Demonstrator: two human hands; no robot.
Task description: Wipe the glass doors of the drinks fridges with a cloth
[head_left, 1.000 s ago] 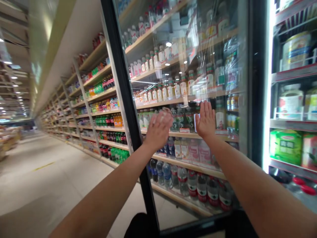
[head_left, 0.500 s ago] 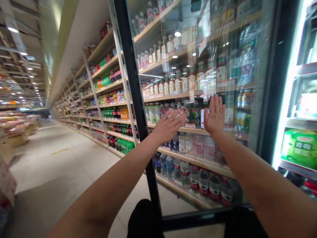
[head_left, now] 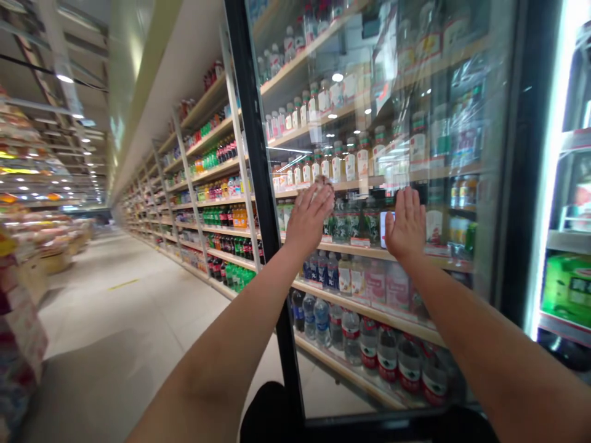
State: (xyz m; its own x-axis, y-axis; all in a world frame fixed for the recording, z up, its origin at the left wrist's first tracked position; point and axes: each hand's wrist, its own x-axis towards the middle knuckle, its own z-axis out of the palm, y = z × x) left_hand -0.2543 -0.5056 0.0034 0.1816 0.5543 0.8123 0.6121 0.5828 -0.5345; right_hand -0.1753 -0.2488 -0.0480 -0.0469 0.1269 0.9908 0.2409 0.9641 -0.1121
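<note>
My left hand presses a crumpled pale cloth with brownish patches against the glass pane of an open, black-framed cooler door. The fingers lie over the cloth, and only its upper edge shows past them. To the right, my right hand lies flat on the same pane, fingers up and thumb out to the side, with nothing in it. A small bright rectangle shows by the right thumb; I cannot tell whether it is a reflection.
The black door frame runs up left of my hands. Behind the glass, wooden shelves carry rows of bottles. At the right is the lit cooler interior with a green package. A pale floor aisle stretches away at the left.
My left hand has slid up and to the left across the glass with the cloth. My right hand stays flat on the pane. The view has shifted slightly left.
</note>
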